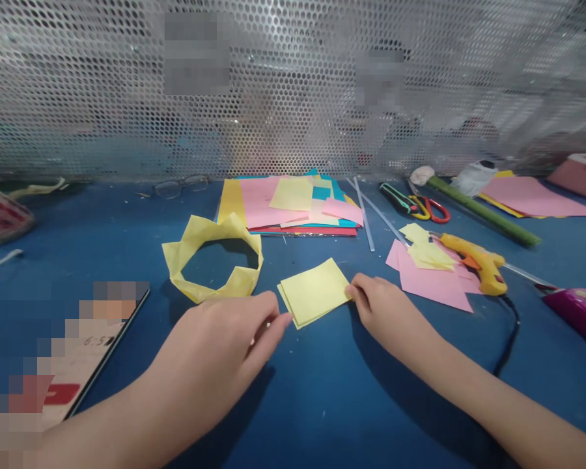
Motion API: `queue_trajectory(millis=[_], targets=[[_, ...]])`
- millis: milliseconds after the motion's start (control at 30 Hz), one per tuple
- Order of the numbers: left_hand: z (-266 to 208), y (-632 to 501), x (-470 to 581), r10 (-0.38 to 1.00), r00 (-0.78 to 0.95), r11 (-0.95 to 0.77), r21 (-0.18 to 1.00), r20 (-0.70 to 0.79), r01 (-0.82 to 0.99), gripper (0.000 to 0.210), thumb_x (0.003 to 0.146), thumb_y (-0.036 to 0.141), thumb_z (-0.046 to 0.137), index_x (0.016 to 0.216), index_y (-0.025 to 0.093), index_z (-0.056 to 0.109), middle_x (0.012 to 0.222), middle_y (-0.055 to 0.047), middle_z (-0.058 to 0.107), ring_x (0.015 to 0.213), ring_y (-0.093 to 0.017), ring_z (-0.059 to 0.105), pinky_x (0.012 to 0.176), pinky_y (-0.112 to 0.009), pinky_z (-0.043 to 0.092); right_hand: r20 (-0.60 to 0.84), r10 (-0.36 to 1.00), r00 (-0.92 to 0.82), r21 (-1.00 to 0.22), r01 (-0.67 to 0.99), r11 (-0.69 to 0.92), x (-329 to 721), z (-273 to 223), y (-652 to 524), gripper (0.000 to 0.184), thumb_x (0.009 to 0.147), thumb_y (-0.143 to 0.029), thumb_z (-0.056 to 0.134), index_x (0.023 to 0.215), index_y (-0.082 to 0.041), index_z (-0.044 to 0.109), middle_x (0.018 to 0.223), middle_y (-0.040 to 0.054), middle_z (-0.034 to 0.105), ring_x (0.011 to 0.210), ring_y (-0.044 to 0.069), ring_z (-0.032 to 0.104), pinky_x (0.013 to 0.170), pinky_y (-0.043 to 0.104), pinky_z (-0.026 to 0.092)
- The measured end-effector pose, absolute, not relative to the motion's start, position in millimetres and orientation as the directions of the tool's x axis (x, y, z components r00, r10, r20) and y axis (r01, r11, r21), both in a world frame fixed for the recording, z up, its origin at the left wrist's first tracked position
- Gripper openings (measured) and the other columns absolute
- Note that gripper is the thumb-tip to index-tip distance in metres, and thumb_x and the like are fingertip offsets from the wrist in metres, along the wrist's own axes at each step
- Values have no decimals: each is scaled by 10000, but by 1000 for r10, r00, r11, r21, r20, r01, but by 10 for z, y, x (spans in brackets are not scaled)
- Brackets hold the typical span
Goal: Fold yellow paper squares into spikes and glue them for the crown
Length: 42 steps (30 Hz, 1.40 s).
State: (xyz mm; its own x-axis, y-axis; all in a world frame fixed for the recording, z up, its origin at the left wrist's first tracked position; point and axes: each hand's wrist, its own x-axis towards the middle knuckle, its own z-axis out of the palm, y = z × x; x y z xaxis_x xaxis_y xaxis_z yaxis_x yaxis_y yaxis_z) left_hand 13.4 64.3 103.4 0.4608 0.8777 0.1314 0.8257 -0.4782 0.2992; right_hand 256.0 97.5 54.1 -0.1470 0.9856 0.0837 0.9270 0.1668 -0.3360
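Note:
A small folded piece of yellow paper (317, 292), in at least two layers, lies between my hands. My right hand (383, 303) pinches its right corner between thumb and fingers. At its lower left edge, my left hand (219, 345) is closed with curled fingers, and a fingertip touches the paper. Part of that grip is hidden behind the hand. Just beyond my left hand stands a yellow paper ring (185, 260) with pointed folds, like a crown. Its near edge is partly covered by the hand.
A phone (71, 365) lies left. Behind are stacked coloured papers (254, 202), glasses (176, 187), clear glue sticks (365, 218), a cutter (398, 200) and red-yellow scissors (434, 208). On the right are pink paper (430, 286), a corded yellow glue gun (478, 260) and a green stem (483, 212).

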Motion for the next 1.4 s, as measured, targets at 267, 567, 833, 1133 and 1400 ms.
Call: queue_trajectory(millis=[267,567,833,1133,1400], targets=[[738,538,310,615,788,-780,162,25,604,502,926,450,510,1328,150,485,1428,-104,482,1256,-276,514,995,-402,434,107,970,-218,-206,950,236,2532,522,938,250,926,-169,347,737,-191,510,685,79,598,693,242,543,635,336,335],[606,592,315,616,781,-771,129,-99,624,703,899,527,524,1420,86,361,1454,-162,424,1290,-310,477,1028,-439,408,133,975,-175,-278,938,207,2500,543,900,109,899,-283,462,871,-188,508,729,46,582,710,232,539,626,320,366],[701,710,286,595,799,-784,152,-91,601,729,925,639,335,1431,114,333,1421,-142,482,1269,-283,477,994,-424,383,128,982,-138,-413,893,179,2397,455,910,529,718,-411,630,1190,-233,469,1067,79,550,1007,303,521,854,453,361],[761,767,296,559,826,-819,100,-75,564,669,909,633,382,1311,108,480,1301,-122,586,1147,-288,545,914,-417,366,-66,983,-172,-588,802,101,2531,632,994,525,737,-262,597,1240,-291,453,881,-6,480,824,209,519,835,421,376],[762,766,209,554,832,-822,155,-8,549,479,925,596,405,1029,182,623,952,-53,637,886,-221,593,872,-367,381,-103,964,-247,-757,648,85,2716,579,1105,627,716,-125,540,1310,-267,398,941,8,509,726,139,501,630,248,428]])
